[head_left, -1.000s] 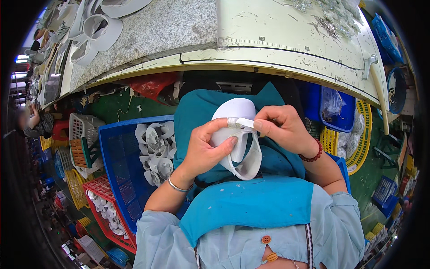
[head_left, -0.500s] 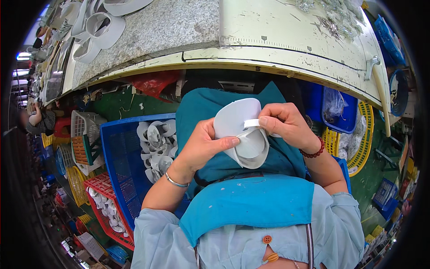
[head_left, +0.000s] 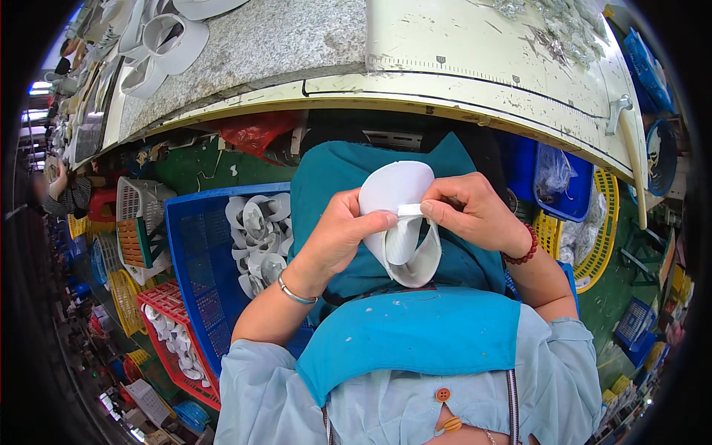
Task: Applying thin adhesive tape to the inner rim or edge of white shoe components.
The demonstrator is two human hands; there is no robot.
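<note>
Left grip (head_left: 337, 233): clamped on left side of white curved piece (head_left: 395, 183), thumb uppermost. Right grip (head_left: 478, 211): thumb and forefinger pinched on end of narrow white strip (head_left: 410, 211), lying across the piece. Blue crate (head_left: 194, 245), holding similar white pieces (head_left: 271, 268): left of left grip. Judged risk: strip skewing or creasing, through left thumb slipping or uneven right-hand pull.

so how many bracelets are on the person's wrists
2: a silver-coloured bangle behind the left hand, which holds the white piece, and a red beaded bracelet behind the right hand, which pinches a white strip. Any under the sleeves would be hidden.
</note>
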